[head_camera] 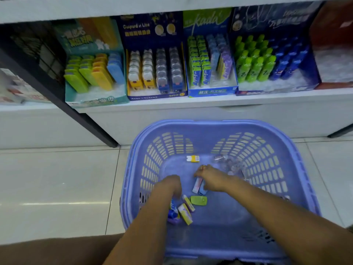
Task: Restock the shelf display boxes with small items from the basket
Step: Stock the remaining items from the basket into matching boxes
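Reaching down into the purple-blue basket, both hands were caught among the small items on its floor. The right hand was curled round a pink pack. A blue pack was pressed right against it, though whether that one was gripped too couldn't be made out. The left hand was pointed fingers-down with the tips hidden behind its own back, so open or gripping couldn't be told, tbh.

Just on the near side of those hidden fingers, some yellow-and-purple packs were bunched up with a blue-and-white one. A green pack was laid flat just under the right fingers, off to the right of the left ones. Out past the right fingertips, a yellow-and-white item was left on its own, and crumpled clear wrappers were heaped just beyond the back of that hand.

The basket was parked on pale floor tiles, right up against a white shelf. Well beyond the fingers, four display boxes were lined up:
- a teal box with green, yellow and blue cases
- a dark blue box with rows of bear-shaped things
- a box marked "kada" with green, blue and purple packs
- a blue box filled with green and blue bottles
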A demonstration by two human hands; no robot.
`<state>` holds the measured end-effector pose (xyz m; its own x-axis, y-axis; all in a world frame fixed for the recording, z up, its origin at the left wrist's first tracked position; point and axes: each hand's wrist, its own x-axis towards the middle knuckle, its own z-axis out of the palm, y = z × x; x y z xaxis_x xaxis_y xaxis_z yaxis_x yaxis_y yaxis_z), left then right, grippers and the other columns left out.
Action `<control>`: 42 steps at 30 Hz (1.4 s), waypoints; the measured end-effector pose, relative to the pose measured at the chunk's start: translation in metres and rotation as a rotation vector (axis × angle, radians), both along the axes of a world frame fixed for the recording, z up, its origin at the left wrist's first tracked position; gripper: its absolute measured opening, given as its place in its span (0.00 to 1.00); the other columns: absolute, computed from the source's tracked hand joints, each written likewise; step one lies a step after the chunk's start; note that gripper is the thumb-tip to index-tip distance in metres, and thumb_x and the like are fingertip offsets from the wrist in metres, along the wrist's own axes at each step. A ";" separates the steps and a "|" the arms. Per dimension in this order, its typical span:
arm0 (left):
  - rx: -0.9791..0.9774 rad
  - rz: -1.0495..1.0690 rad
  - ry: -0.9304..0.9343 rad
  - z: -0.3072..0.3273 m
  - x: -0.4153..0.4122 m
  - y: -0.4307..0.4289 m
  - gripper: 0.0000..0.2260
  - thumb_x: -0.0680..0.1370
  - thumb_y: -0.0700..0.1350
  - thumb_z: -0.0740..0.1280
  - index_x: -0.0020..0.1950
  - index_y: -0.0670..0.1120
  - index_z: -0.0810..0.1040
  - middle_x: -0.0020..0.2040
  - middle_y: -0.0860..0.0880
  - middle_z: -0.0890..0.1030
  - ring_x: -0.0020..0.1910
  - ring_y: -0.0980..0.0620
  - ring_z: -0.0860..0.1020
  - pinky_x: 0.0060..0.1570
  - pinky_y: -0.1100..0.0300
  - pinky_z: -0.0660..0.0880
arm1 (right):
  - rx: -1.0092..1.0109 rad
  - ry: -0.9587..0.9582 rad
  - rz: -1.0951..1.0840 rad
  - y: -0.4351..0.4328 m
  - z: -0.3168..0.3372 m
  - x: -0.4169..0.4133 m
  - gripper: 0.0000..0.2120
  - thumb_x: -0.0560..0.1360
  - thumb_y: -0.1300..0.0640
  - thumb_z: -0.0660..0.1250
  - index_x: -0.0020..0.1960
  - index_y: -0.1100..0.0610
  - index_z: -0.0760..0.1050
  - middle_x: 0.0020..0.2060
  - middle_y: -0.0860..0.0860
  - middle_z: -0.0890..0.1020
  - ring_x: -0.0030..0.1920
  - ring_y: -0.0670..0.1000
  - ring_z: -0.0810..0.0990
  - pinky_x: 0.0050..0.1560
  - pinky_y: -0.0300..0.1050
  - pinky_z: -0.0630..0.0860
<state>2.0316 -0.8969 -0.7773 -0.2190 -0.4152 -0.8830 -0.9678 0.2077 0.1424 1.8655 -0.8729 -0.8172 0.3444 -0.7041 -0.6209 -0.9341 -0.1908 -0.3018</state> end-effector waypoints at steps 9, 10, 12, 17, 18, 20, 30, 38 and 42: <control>-0.365 -0.056 -0.174 -0.043 0.013 -0.001 0.17 0.81 0.41 0.55 0.69 0.37 0.65 0.69 0.40 0.68 0.65 0.45 0.71 0.67 0.52 0.64 | -0.119 -0.057 0.065 -0.002 -0.036 0.001 0.16 0.74 0.58 0.63 0.62 0.54 0.75 0.61 0.54 0.71 0.63 0.55 0.68 0.63 0.46 0.66; -0.387 -0.066 -0.186 -0.046 0.013 0.001 0.16 0.82 0.41 0.54 0.69 0.37 0.66 0.68 0.40 0.69 0.64 0.45 0.72 0.67 0.52 0.64 | -0.118 -0.060 0.076 -0.003 -0.036 0.002 0.15 0.73 0.58 0.65 0.60 0.55 0.76 0.61 0.54 0.71 0.63 0.55 0.68 0.61 0.47 0.66; -0.366 -0.051 -0.188 -0.052 0.011 0.006 0.13 0.82 0.40 0.54 0.64 0.39 0.70 0.63 0.41 0.74 0.61 0.45 0.74 0.64 0.53 0.67 | -0.108 -0.056 0.085 -0.004 -0.037 0.005 0.14 0.71 0.59 0.68 0.57 0.57 0.76 0.59 0.55 0.73 0.62 0.55 0.69 0.59 0.47 0.67; -0.363 0.005 -0.224 -0.062 0.013 0.012 0.15 0.82 0.39 0.54 0.69 0.37 0.65 0.68 0.40 0.68 0.66 0.44 0.69 0.68 0.54 0.66 | -0.070 0.005 0.098 -0.005 -0.041 0.002 0.14 0.72 0.54 0.69 0.55 0.58 0.75 0.57 0.56 0.76 0.61 0.56 0.69 0.57 0.47 0.66; -0.369 0.019 -0.207 -0.061 0.014 0.011 0.17 0.82 0.39 0.54 0.71 0.37 0.62 0.69 0.41 0.67 0.67 0.45 0.69 0.67 0.55 0.67 | -0.059 0.012 0.097 -0.004 -0.041 -0.001 0.15 0.72 0.51 0.69 0.55 0.58 0.76 0.57 0.57 0.76 0.61 0.57 0.69 0.57 0.47 0.66; -0.359 0.060 -0.166 -0.062 0.015 0.012 0.21 0.83 0.38 0.53 0.74 0.35 0.52 0.72 0.41 0.65 0.67 0.46 0.70 0.64 0.56 0.69 | -0.047 -0.002 0.054 -0.002 -0.042 -0.007 0.15 0.73 0.48 0.68 0.53 0.58 0.76 0.56 0.57 0.75 0.60 0.57 0.69 0.56 0.48 0.67; -0.123 0.654 0.421 -0.018 -0.020 -0.037 0.15 0.75 0.38 0.66 0.29 0.41 0.82 0.26 0.45 0.79 0.32 0.51 0.78 0.47 0.55 0.75 | 0.212 -0.578 -0.638 -0.044 0.051 -0.034 0.03 0.76 0.59 0.67 0.48 0.59 0.77 0.29 0.49 0.75 0.21 0.39 0.70 0.25 0.32 0.67; 0.199 1.047 0.956 0.092 -0.018 -0.078 0.08 0.79 0.45 0.63 0.43 0.43 0.77 0.31 0.49 0.78 0.29 0.55 0.77 0.31 0.65 0.75 | 0.208 -1.072 -0.814 -0.070 0.175 -0.046 0.05 0.77 0.56 0.64 0.43 0.53 0.77 0.27 0.47 0.75 0.22 0.42 0.67 0.22 0.31 0.63; 0.222 1.030 1.145 0.135 -0.021 -0.078 0.08 0.79 0.48 0.63 0.45 0.44 0.76 0.29 0.51 0.74 0.23 0.57 0.71 0.21 0.67 0.67 | 0.043 -1.192 -0.861 -0.073 0.217 -0.049 0.05 0.76 0.53 0.64 0.44 0.53 0.77 0.27 0.48 0.72 0.21 0.43 0.64 0.20 0.31 0.59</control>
<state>2.0106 -0.9751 -0.6427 -0.5077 -0.6931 -0.5117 -0.0315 -0.5786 0.8150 1.8163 -0.9458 -0.6006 0.1493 -0.9415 -0.3021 0.0470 0.3119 -0.9489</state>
